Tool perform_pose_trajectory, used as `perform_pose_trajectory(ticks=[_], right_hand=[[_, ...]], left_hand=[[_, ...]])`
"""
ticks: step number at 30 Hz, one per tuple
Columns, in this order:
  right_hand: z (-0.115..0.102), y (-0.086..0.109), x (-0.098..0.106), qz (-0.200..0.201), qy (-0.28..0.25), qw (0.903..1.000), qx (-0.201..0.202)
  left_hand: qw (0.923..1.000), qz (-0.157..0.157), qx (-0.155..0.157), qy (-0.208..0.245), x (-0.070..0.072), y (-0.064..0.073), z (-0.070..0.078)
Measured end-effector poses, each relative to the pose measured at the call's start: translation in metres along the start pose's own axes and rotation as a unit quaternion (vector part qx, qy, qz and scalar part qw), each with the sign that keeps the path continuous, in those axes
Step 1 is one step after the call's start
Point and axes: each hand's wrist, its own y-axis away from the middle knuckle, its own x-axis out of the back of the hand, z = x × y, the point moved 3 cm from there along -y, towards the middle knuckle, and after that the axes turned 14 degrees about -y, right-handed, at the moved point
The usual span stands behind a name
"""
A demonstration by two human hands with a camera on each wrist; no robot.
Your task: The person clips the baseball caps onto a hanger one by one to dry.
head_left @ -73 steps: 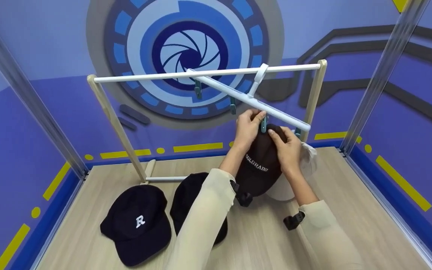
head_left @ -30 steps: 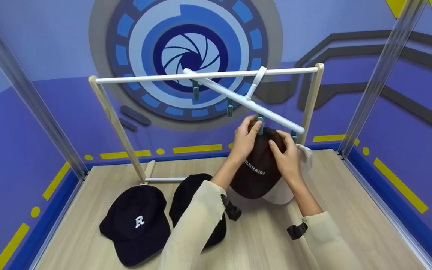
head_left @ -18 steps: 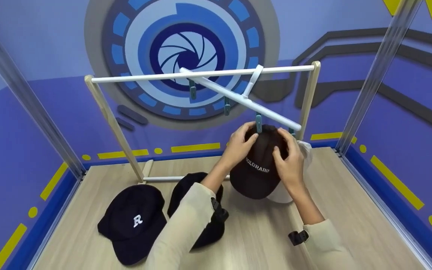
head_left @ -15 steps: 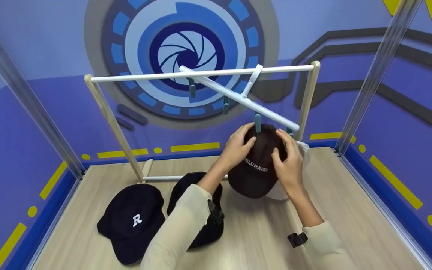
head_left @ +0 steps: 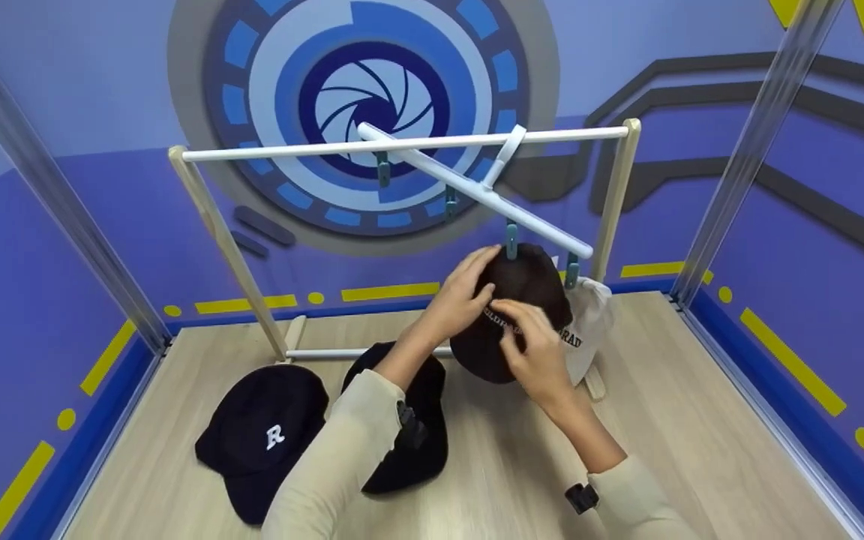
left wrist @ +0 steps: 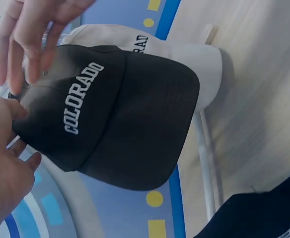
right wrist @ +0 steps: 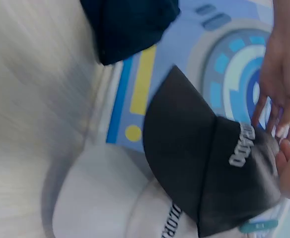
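Observation:
A dark brown COLORADO cap (head_left: 529, 277) hangs by its top from a teal clip (head_left: 512, 241) on the white hanger (head_left: 469, 185). My left hand (head_left: 456, 304) touches the cap's left edge, its fingers extended and its thumb at the front. In front of the lettering is my right hand (head_left: 541, 360), loosely bent and holding nothing; in the left wrist view the right hand (left wrist: 33, 34) appears apart from the cap. Behind the brown cap, a white cap (head_left: 589, 322) with similar lettering hangs from another teal clip (head_left: 572, 271), partly hidden.
The hanger hooks over the white bar (head_left: 289, 151) of a wooden-sided rack (head_left: 233, 255). Two more clips hang farther left. On the table (head_left: 672, 420) lie a navy cap with an R (head_left: 267, 435) and a black cap (head_left: 417, 450), partly covered by my left sleeve.
My left hand has come off the clip down to the cap's edge. My right hand has left the cap's right side and moved left across its front, uncovering the white cap.

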Motion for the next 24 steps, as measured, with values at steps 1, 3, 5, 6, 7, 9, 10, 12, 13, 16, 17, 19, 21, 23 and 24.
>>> perform_pose_trajectory(ticks=[1, 3, 5, 6, 7, 9, 10, 12, 13, 16, 17, 19, 21, 23, 24], right_hand=[[0.000, 0.002, -0.005, -0.018, 0.002, 0.9998, 0.003], [0.001, 0.006, -0.014, -0.053, 0.002, 0.9986, 0.008], [0.002, 0.011, -0.022, -0.082, -0.002, 0.9965, 0.014], [0.002, 0.013, -0.026, -0.093, -0.005, 0.9955, 0.014], [0.002, 0.015, -0.029, -0.101, -0.007, 0.9947, 0.014], [0.003, 0.018, -0.034, -0.112, -0.015, 0.9935, 0.011], [0.004, 0.019, -0.037, -0.117, -0.016, 0.9930, 0.009], [0.004, 0.022, -0.042, -0.129, -0.016, 0.9916, 0.005], [0.004, 0.024, -0.044, -0.135, -0.015, 0.9907, 0.003], [0.006, 0.029, -0.051, -0.154, -0.008, 0.9880, -0.004], [0.007, 0.031, -0.053, -0.159, -0.008, 0.9873, -0.006], [0.009, 0.035, -0.057, -0.167, -0.011, 0.9859, -0.010], [0.011, 0.038, -0.060, -0.175, -0.016, 0.9844, -0.009], [0.014, 0.041, -0.064, -0.179, -0.020, 0.9837, -0.006], [0.015, 0.043, -0.065, -0.179, -0.021, 0.9837, -0.004]], left_hand=[[1.0000, 0.003, -0.004, -0.001, 0.002, 0.000, -0.001], [0.9999, 0.008, -0.008, -0.001, 0.008, 0.002, -0.006], [0.9999, 0.010, -0.005, 0.001, 0.013, 0.007, -0.011], [0.9999, 0.010, -0.002, 0.001, 0.015, 0.010, -0.014], [0.9999, 0.011, 0.001, 0.001, 0.018, 0.014, -0.018], [0.9999, 0.007, 0.008, -0.002, 0.022, 0.021, -0.026], [0.9999, 0.004, 0.014, -0.004, 0.023, 0.026, -0.031], [0.9995, -0.003, 0.030, -0.007, 0.026, 0.035, -0.039], [0.9993, -0.007, 0.037, -0.008, 0.026, 0.040, -0.044], [0.9977, -0.023, 0.063, -0.006, 0.027, 0.057, -0.056], [0.9972, -0.027, 0.069, -0.005, 0.027, 0.062, -0.059], [0.9964, -0.032, 0.079, -0.003, 0.025, 0.072, -0.065], [0.9955, -0.032, 0.089, -0.003, 0.023, 0.082, -0.071], [0.9951, -0.024, 0.096, -0.007, 0.021, 0.092, -0.076], [0.9950, -0.018, 0.098, -0.007, 0.019, 0.097, -0.079]])
